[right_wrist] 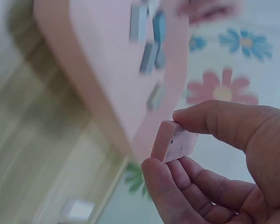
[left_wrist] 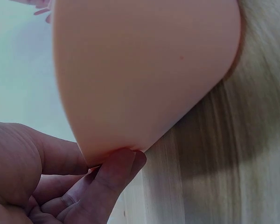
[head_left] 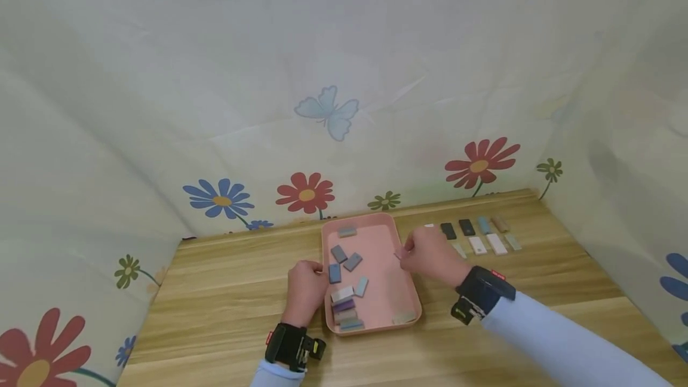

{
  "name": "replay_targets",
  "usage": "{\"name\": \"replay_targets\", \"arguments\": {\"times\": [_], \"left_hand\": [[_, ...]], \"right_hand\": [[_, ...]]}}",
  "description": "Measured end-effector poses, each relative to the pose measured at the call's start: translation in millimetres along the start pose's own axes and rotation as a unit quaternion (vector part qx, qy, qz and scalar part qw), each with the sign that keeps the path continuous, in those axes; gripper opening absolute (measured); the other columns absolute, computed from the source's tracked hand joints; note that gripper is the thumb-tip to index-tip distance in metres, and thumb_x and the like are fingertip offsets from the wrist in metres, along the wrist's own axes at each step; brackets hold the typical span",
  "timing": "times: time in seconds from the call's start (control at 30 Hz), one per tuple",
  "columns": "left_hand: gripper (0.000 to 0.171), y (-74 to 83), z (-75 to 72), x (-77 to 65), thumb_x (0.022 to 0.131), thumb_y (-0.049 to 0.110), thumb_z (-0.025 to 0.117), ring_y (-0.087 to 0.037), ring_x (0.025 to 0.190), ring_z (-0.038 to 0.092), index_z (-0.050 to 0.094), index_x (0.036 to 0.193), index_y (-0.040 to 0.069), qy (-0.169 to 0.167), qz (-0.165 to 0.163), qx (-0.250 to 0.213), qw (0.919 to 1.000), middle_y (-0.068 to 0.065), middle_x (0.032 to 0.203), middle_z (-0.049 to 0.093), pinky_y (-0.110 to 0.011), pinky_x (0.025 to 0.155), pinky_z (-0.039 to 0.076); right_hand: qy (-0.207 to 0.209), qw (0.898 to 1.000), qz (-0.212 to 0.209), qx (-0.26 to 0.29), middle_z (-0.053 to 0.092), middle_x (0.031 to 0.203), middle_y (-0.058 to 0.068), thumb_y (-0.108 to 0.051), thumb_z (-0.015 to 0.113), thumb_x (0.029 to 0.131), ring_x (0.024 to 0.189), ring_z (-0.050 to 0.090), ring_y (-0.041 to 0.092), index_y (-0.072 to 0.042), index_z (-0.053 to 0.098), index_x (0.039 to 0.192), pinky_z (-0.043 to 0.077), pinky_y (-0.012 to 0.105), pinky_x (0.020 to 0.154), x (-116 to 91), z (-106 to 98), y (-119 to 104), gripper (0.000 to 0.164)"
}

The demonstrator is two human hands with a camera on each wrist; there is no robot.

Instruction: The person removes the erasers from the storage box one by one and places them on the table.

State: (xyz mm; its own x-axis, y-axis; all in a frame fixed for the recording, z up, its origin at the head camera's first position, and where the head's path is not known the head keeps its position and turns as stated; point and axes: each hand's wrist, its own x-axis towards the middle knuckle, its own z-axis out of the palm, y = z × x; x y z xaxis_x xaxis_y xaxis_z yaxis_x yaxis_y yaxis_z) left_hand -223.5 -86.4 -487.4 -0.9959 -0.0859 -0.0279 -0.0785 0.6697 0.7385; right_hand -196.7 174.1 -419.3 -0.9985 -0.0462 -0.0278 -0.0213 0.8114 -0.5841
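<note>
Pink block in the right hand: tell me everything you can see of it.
The pink block is small and rectangular with rounded edges, and looks like smooth plastic. One narrow side is plain pink; a broader, paler face bears a dark spot and smudges. It is held tilted, pinched by the right hand, and appears beside the right rim of the pink tray; whether they touch is unclear.

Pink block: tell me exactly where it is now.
The pink block is pinched in the right hand, which the head view shows at the right rim of the pink tray.
</note>
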Motion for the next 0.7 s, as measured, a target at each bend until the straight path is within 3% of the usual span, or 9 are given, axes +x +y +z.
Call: {"name": "replay_targets", "arguments": {"times": [0.17,0.27,0.53,0.7], "left_hand": [[0.017,-2.6,0.6,0.5,0.081,0.009,0.059,-0.012,0.056,0.059,0.074,0.089,0.005,0.003,-0.003,0.004,1.0,-0.004,0.076,0.068,-0.025,0.045,0.044],[0.017,-3.8,1.1,0.7,0.08,0.008,0.059,-0.012,0.055,0.059,0.074,0.088,0.005,0.006,0.002,0.005,1.0,-0.004,0.075,0.068,-0.025,0.045,0.044],[0.017,-4.9,2.4,1.7,0.08,0.009,0.059,-0.012,0.053,0.058,0.074,0.088,0.005,0.007,0.004,0.003,1.0,-0.003,0.072,0.067,-0.026,0.044,0.044],[0.018,-3.7,2.2,1.0,0.079,0.008,0.059,-0.012,0.052,0.058,0.074,0.088,0.005,0.003,0.007,0.002,1.0,-0.003,0.07,0.067,-0.026,0.043,0.044]], "right_hand": [[0.019,1.0,0.011,-0.014,0.035,0.046,-0.007,-0.03,0.071,0.079,0.041,0.036,0.011,-0.013,0.052,0.049,0.026,0.025,0.043,8.6,-21.3,28.0,0.039],[0.019,0.999,0.028,-0.021,0.029,0.045,-0.009,-0.03,0.069,0.079,0.041,0.032,0.01,-0.014,0.045,0.047,0.023,0.024,0.042,12.2,-27.0,45.0,0.043],[0.033,0.997,0.058,-0.029,0.031,0.039,-0.009,-0.027,0.066,0.079,0.037,0.033,0.009,-0.014,0.043,0.043,0.024,0.024,0.04,23.0,-20.9,84.7,0.046],[0.039,0.995,0.076,-0.042,0.045,0.046,-0.002,-0.027,0.066,0.079,0.043,0.043,0.015,-0.009,0.051,0.05,0.03,0.026,0.042,26.4,-16.4,96.4,0.037]]}}
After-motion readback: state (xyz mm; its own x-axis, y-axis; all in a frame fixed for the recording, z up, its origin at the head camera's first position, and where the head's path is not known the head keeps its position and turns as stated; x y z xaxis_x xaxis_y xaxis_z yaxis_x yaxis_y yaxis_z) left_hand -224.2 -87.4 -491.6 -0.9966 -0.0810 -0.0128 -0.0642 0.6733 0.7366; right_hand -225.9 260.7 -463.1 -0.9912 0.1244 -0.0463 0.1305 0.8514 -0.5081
